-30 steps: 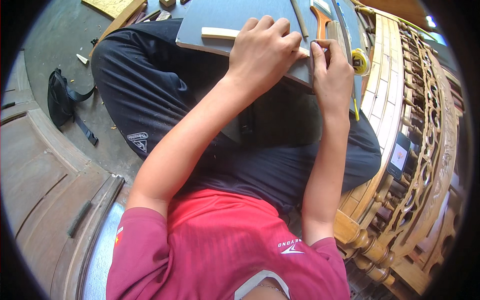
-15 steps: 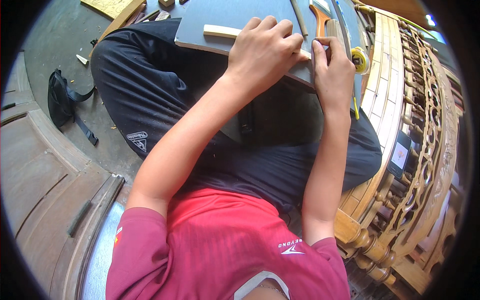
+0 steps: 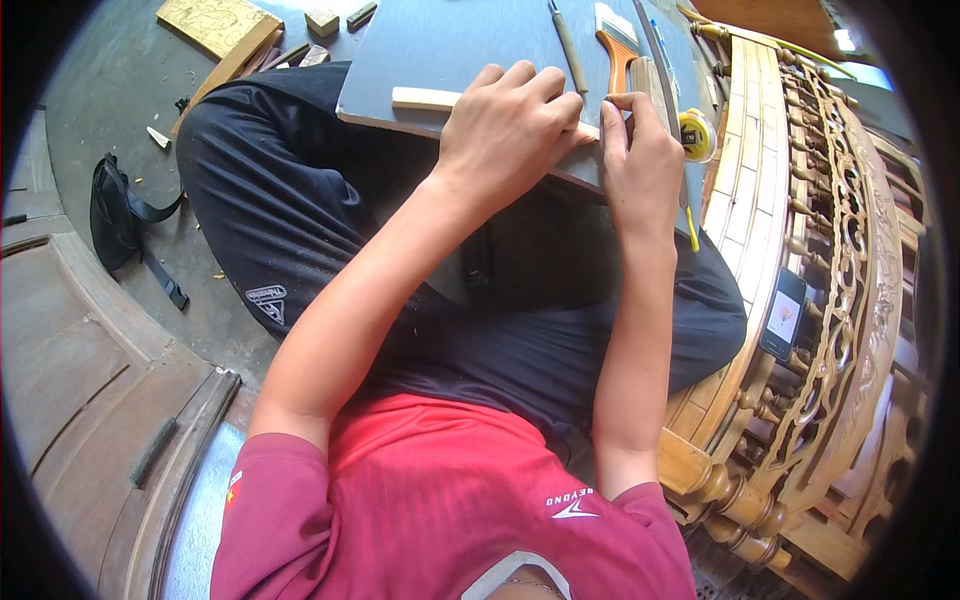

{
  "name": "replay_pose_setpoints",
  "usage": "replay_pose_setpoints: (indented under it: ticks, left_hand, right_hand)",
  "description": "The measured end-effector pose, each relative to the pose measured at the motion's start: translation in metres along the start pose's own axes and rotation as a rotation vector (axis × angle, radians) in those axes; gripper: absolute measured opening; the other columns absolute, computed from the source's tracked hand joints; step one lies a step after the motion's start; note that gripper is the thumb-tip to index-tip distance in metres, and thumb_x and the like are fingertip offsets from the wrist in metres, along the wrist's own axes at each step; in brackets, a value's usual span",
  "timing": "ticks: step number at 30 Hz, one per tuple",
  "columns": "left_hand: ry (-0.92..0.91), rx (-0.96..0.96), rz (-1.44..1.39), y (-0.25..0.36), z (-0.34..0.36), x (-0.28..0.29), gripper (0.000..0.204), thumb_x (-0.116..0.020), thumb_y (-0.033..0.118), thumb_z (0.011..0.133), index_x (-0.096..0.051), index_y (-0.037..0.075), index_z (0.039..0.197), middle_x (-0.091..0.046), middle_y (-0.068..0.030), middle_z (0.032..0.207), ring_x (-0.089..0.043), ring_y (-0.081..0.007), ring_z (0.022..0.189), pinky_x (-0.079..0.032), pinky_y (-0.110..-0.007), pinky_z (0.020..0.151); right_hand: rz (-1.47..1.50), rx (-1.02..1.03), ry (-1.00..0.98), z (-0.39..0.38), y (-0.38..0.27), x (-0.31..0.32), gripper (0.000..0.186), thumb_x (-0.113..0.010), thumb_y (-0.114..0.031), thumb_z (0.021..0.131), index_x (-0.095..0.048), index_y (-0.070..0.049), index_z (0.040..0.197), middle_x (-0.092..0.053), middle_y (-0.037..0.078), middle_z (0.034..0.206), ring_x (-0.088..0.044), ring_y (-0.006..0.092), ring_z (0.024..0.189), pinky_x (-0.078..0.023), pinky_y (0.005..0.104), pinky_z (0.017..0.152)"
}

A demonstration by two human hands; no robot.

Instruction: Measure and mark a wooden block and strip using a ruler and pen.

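Note:
My left hand (image 3: 505, 130) is closed over a pale wooden strip (image 3: 425, 98), whose squared end sticks out to the left along the near edge of a grey board (image 3: 440, 45). Just to its right, my right hand (image 3: 642, 165) pinches with thumb and forefinger close to the strip's other end (image 3: 588, 133). Whatever sits in that pinch is too hidden to name. Beyond my hands, a paintbrush (image 3: 617, 60) with an orange handle and a slim rod-like tool (image 3: 570, 52) lie on the board. A yellow tape measure (image 3: 695, 136) stands beside my right hand.
A long thin blade (image 3: 657, 55) lies along the board's right side. Farther right are a carved wooden bench (image 3: 745, 170) and a phone (image 3: 784, 312). On the left floor sit a black bag (image 3: 115, 210), a carved panel (image 3: 215, 25) and wooden offcuts.
The whole view has shifted slightly, so the board and bench appear farther left and more of the board's far part shows. Both hands keep nearly the same pose on the strip.

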State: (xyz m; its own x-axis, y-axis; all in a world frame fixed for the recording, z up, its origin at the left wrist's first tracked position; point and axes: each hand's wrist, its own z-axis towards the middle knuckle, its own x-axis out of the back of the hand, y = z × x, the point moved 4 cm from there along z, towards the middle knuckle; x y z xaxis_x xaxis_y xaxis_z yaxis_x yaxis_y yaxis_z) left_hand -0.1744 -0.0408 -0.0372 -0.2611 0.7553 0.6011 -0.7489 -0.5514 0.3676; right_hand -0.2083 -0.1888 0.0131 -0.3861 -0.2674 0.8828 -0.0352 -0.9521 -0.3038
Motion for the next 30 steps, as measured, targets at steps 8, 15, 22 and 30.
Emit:
replay_pose_setpoints:
  ticks: [8, 15, 22, 30]
  left_hand:
    - [-0.040, -0.002, -0.004, -0.005, 0.000, 0.001, 0.027, -0.082, 0.041, 0.091, -0.071, 0.016, 0.089, -0.065, 0.0006, 0.093, -0.065, -0.0198, 0.091, -0.051, -0.036, 0.080]
    - [-0.017, -0.027, 0.000, -0.002, 0.001, 0.000, 0.025, -0.082, 0.039, 0.091, -0.071, 0.016, 0.090, -0.066, 0.0001, 0.094, -0.066, -0.0204, 0.092, -0.051, -0.036, 0.081]
    - [-0.019, -0.010, 0.013, -0.004, -0.001, 0.000, 0.026, -0.081, 0.040, 0.093, -0.071, 0.016, 0.091, -0.066, -0.0002, 0.095, -0.066, -0.0210, 0.092, -0.051, -0.037, 0.081]
    - [-0.044, -0.040, -0.019, -0.002, 0.001, 0.000, 0.026, -0.081, 0.040, 0.091, -0.071, 0.017, 0.089, -0.065, 0.0005, 0.094, -0.066, -0.0205, 0.092, -0.050, -0.037, 0.081]
  right_hand:
    - [-0.062, 0.024, -0.018, -0.004, -0.009, 0.003, 0.015, -0.064, -0.015, 0.106, -0.068, -0.001, 0.105, -0.076, 0.025, 0.093, -0.074, 0.0452, 0.090, -0.057, 0.0525, 0.079]
    - [-0.098, 0.094, -0.013, 0.007, 0.000, -0.002, 0.014, -0.064, -0.015, 0.105, -0.067, 0.000, 0.105, -0.076, 0.025, 0.095, -0.073, 0.0454, 0.091, -0.056, 0.0528, 0.079]
    - [-0.085, 0.068, -0.030, -0.005, -0.007, 0.005, 0.015, -0.064, -0.014, 0.105, -0.068, 0.000, 0.104, -0.075, 0.025, 0.095, -0.073, 0.0457, 0.092, -0.056, 0.0523, 0.080]
    - [-0.114, 0.070, -0.024, 0.013, 0.001, -0.003, 0.014, -0.065, -0.013, 0.104, -0.069, 0.000, 0.106, -0.075, 0.025, 0.097, -0.072, 0.0462, 0.093, -0.056, 0.0531, 0.081]
